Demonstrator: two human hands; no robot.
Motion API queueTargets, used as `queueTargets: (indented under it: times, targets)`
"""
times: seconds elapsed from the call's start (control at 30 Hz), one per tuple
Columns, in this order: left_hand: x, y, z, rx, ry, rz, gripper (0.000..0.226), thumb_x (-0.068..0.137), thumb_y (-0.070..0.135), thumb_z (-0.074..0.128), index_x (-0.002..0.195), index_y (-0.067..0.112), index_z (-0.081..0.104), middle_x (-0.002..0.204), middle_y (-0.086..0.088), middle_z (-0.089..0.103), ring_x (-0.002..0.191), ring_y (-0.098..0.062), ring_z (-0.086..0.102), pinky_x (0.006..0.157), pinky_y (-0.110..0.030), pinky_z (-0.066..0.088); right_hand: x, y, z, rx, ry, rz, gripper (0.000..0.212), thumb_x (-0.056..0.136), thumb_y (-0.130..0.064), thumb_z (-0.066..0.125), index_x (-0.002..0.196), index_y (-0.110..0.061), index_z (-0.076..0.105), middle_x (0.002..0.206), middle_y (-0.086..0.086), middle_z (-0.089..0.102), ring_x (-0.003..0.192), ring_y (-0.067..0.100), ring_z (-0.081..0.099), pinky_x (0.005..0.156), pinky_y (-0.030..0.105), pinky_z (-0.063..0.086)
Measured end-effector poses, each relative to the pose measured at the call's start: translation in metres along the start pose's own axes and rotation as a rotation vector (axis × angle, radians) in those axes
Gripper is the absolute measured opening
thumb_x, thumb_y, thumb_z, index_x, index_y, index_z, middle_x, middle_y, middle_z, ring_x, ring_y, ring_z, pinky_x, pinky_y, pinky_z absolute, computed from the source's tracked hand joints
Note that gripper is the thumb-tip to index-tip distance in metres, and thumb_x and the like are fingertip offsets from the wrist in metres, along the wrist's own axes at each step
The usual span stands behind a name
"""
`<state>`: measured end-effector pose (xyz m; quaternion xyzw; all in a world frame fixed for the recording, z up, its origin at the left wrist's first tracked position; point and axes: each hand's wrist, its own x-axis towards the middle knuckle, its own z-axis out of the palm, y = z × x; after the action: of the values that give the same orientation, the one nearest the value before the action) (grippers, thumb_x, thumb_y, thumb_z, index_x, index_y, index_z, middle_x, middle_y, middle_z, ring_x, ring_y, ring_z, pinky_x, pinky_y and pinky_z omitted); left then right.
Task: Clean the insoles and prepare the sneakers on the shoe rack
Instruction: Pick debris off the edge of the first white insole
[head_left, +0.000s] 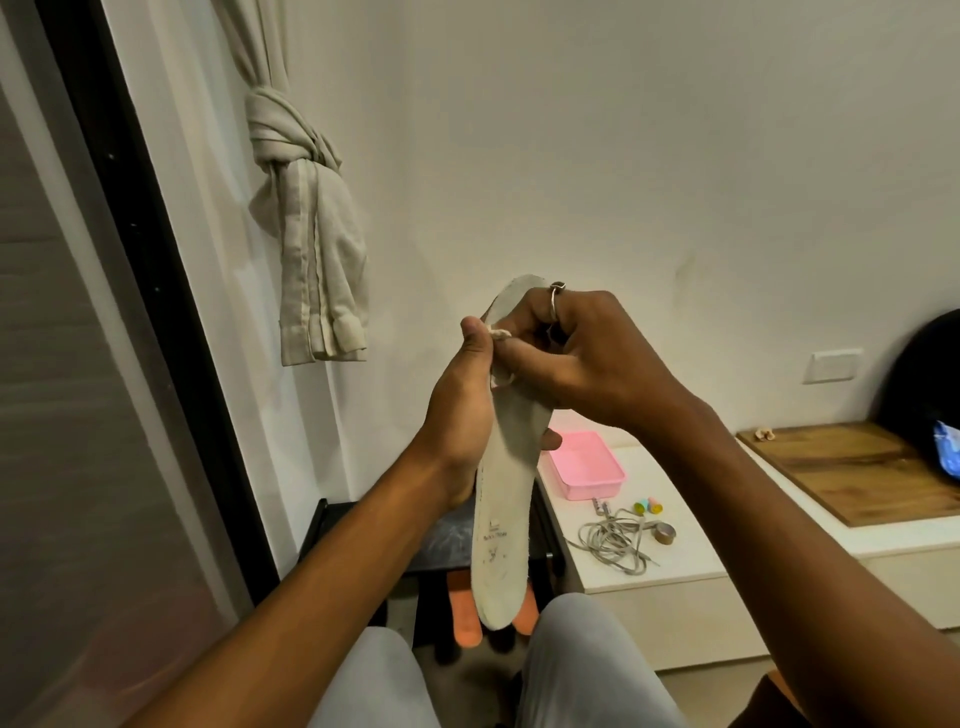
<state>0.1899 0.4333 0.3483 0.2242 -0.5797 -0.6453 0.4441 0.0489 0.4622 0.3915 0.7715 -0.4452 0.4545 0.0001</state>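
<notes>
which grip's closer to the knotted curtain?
Left. Left grip holds the insole on the curtain side; right grip pinches a cloth near its toe, farther right.

The insole is pale grey-white, with small dark printed marks and specks toward its heel. The scrap of cloth pinched against it is cream. A silver ring bands one finger of my right hand.

The counter is white. At its far left corner sits a pink tray. Nearer the front edge lie grey laces, a brown tape roll, and small caps in green, blue, pink and yellow. Further right, a board shows brown wood grain.

The knotted curtain is beige. The shoe rack is black, with orange shapes beneath. My trousers are light grey.
</notes>
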Motion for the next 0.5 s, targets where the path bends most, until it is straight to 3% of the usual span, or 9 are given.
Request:
queueTargets:
  times: [0.17, 0.27, 0.37, 0.5]
  targets:
    - [0.001, 0.001, -0.003, 0.017, -0.055, 0.028, 0.064, 0.102, 0.062, 0.017, 0.138, 0.026, 0.055, 0.119, -0.013, 0.071, 0.092, -0.028, 0.073, 0.067, -0.045, 0.059, 0.002, 0.009, 0.009, -0.184, 0.219, -0.074, 0.017, 0.092, -0.031, 0.069, 0.09, -0.015, 0.074, 0.083, -0.002, 0.071, 0.072, 0.018, 0.063, 0.063, 0.039, 0.054]
    - [0.001, -0.001, -0.001, 0.035, -0.1, 0.07, 0.059, 0.103, 0.061, 0.016, 0.138, 0.031, 0.053, 0.117, -0.016, 0.07, 0.092, -0.031, 0.071, 0.069, -0.045, 0.059, 0.003, 0.014, 0.01, -0.172, 0.36, -0.033, 0.013, 0.094, -0.026, 0.068, 0.097, -0.015, 0.075, 0.089, -0.002, 0.073, 0.075, 0.013, 0.064, 0.066, 0.032, 0.055]
    - [0.002, -0.004, 0.001, 0.072, -0.135, 0.1, 0.059, 0.099, 0.068, 0.024, 0.147, 0.041, 0.043, 0.127, -0.015, 0.064, 0.095, -0.032, 0.07, 0.07, -0.046, 0.058, 0.006, 0.018, 0.002, -0.179, 0.457, 0.043, 0.013, 0.094, -0.026, 0.067, 0.092, -0.016, 0.074, 0.084, -0.003, 0.072, 0.071, 0.007, 0.06, 0.064, 0.019, 0.046]
    - [0.004, -0.009, 0.001, 0.068, -0.156, 0.14, 0.058, 0.095, 0.065, 0.025, 0.148, 0.047, 0.04, 0.133, -0.013, 0.06, 0.096, -0.032, 0.069, 0.07, -0.045, 0.058, 0.008, 0.024, -0.005, -0.19, 0.44, 0.201, 0.012, 0.09, -0.024, 0.066, 0.085, -0.015, 0.072, 0.075, -0.002, 0.071, 0.069, 0.015, 0.067, 0.066, 0.035, 0.056]
